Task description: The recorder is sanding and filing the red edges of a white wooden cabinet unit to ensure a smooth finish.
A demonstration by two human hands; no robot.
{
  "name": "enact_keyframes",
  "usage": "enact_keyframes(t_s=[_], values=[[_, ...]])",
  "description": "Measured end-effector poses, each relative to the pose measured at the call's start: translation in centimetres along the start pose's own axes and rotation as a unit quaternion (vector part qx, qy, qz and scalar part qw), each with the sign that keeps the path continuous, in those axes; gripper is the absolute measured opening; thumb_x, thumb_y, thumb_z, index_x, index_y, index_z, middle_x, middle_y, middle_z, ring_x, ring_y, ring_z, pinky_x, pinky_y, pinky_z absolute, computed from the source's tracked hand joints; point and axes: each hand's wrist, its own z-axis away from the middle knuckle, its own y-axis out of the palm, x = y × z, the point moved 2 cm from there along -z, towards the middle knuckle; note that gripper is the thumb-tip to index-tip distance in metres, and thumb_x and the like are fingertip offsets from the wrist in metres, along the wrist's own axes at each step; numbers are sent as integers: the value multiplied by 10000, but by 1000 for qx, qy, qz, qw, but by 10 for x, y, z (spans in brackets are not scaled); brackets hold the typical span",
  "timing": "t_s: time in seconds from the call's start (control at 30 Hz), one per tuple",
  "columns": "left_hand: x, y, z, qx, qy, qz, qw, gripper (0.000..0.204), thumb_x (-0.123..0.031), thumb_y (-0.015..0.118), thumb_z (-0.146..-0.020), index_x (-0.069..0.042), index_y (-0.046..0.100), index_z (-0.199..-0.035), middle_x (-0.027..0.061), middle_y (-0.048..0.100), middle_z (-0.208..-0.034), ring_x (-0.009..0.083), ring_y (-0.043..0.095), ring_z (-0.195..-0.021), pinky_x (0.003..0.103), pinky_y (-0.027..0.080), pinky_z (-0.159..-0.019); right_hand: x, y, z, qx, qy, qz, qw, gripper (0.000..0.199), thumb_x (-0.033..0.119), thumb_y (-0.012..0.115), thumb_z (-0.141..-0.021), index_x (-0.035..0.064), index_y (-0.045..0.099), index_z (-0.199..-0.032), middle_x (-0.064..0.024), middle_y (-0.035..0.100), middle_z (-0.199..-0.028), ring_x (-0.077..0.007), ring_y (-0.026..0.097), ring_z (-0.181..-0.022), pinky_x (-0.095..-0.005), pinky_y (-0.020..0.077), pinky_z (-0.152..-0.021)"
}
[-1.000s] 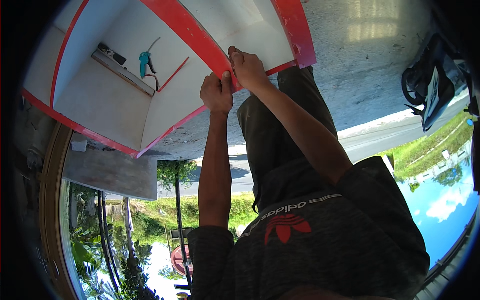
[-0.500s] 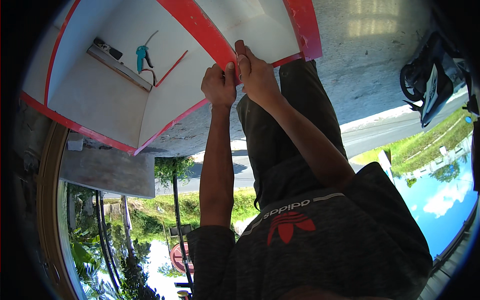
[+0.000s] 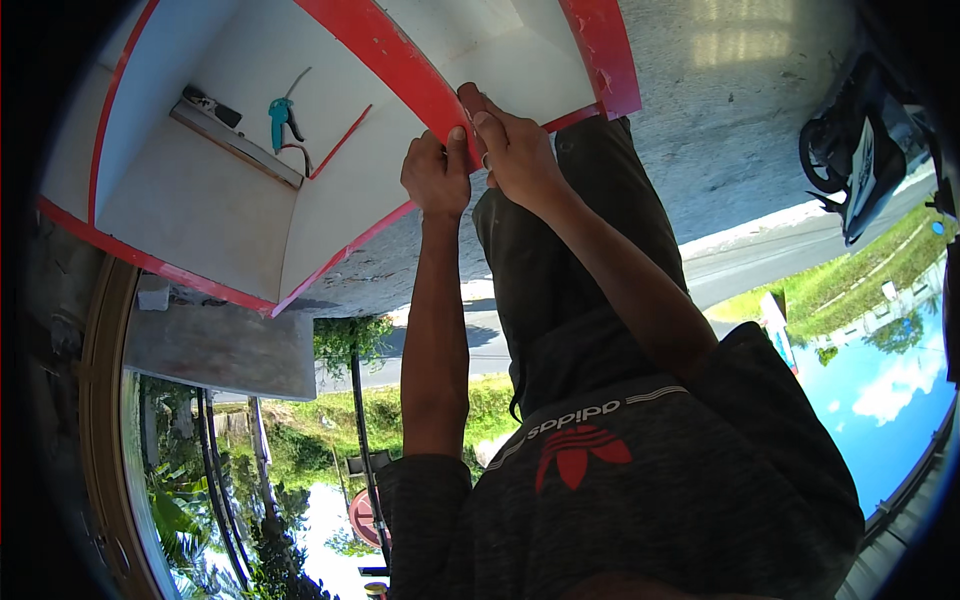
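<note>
My right hand (image 3: 522, 158) is closed around a small reddish-brown piece (image 3: 470, 96), which looks like folded sandpaper; only its upper end shows above the fingers. It is held against the right edge of a red-faced strip (image 3: 400, 55) on a white cabinet. A ring is on one of that hand's fingers. My left hand (image 3: 437, 178) grips the near end of the same strip, its thumb lying on the red face and its fingers curled at the side. The two hands are close together.
White compartments with red edges (image 3: 165, 278) spread to the left. Inside lie a teal tool (image 3: 279, 122) with a dark lever, a black-and-grey tool (image 3: 212, 105), a long bar (image 3: 235, 145) and a thin red strip (image 3: 343, 140). A motorcycle (image 3: 858, 150) stands on the concrete at right.
The reddish-brown piece has shifted slightly left along with the right fingers. My left hand keeps its hold on the strip. The whole view has moved a little.
</note>
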Motion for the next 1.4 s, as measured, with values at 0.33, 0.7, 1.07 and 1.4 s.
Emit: enact_keyframes(t_s=[0.33, 0.7, 1.07, 1.4], values=[[-1, -3, 2, 7, -22, 15, 1000, 436, -468, 534, -1027, -82, 701, -915, 131, 621, -731, 324, 626, -719, 455, 469, -648, 8, -4, -1, -14, -112, -25, 993, 401, 246, 389, -1063, 26, 585, -1335, -240, 706, -1012, -430, 701, -851, -505, 564, -764], [4, 10, 1, 9, -42, 24, 999, 416, -434, 554, -1031, -64, 699, -907, 103, 645, -722, 301, 651, -720, 433, 483, -642, 5, -13, -20, -78, -249, 91, 961, 233, 169, 486, -1021, -18, 611, -1084, -231, 701, -994, -432, 689, -790, -519, 544, -716], [-49, -21, -71, -127, 15, 23, 992, 1002, -237, 907, -722, 67, 302, -1461, 239, 528, -1287, 317, 652, -1002, 383, 558, -880, 4, -80, 37, -11, -116, -189, 975, 401, 226, 499, -1072, 7, 595, -1394, -50, 610, -722, -96, 608, -563, -252, 527, -533], [-41, -34, -99, -187, 74, 59, 978, 820, -224, 787, -854, 32, 347, -1496, 178, 611, -1180, 264, 633, -980, 378, 533, -862, -5, -89, 15, -8, -84, -183, 979, 449, 309, 502, -1068, 51, 588, -1425, -53, 637, -717, -97, 640, -556, -242, 540, -529]])
